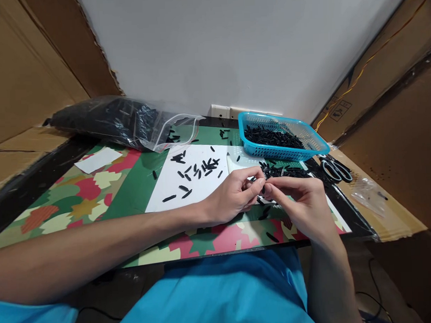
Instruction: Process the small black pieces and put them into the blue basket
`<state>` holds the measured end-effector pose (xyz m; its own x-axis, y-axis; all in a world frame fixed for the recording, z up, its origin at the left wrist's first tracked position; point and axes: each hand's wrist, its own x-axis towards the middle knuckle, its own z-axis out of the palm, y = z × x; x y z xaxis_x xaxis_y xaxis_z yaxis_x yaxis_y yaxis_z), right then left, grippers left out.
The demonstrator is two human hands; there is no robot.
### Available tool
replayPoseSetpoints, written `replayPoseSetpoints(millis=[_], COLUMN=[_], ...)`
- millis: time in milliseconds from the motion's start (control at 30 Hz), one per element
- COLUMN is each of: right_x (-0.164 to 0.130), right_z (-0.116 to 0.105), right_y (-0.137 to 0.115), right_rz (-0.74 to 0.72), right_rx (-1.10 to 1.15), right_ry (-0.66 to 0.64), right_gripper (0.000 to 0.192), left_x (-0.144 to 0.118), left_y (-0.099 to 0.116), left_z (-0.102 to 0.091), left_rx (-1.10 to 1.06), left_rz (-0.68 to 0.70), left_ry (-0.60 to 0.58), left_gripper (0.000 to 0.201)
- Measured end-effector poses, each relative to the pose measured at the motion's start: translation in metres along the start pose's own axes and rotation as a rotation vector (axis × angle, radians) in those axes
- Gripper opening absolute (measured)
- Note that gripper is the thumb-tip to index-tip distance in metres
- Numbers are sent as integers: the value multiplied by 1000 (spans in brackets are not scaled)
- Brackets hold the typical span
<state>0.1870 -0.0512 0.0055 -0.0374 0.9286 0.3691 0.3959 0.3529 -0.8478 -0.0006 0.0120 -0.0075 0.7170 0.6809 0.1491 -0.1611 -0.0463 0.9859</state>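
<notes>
My left hand [242, 191] and my right hand [301, 201] meet fingertip to fingertip above the table's front part. Both are closed in a pinch on a small black piece [263, 190], mostly hidden by the fingers. Just behind the fingers lies a pile of slim black pieces [288, 171]. Left of my left hand, several similar black pieces [208, 165] are scattered over a white sheet [160, 198]. Their exact kind is too small to make out.
A blue perforated basket [282, 152] holding many black pieces stands at the back right. Scissors [334, 169] and a small clear bag [368, 196] lie right of it. A large plastic bag of black contents [108, 120] rests at back left, near a white paper slip [98, 160].
</notes>
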Motion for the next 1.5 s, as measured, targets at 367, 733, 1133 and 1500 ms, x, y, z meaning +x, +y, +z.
replayPoseSetpoints(millis=[367,733,1133,1500], right_x=[-3,-4,-1,-3], right_z=[20,14,12,5], right_y=[-3,-2,-1,-2], right_rz=[-249,-123,-17,-87], right_rx=[-387,-166,-12,-130], right_ry=[161,299,104,66], right_gripper=[28,13,15,16], left_x=[-1,3,2,0], left_y=[-1,2,-4,0], left_z=[-1,0,-2,0], left_rx=[39,-149,-142,-18], left_rz=[-7,-81,-35,2], left_ry=[43,69,36,18], left_gripper=[34,41,42,37])
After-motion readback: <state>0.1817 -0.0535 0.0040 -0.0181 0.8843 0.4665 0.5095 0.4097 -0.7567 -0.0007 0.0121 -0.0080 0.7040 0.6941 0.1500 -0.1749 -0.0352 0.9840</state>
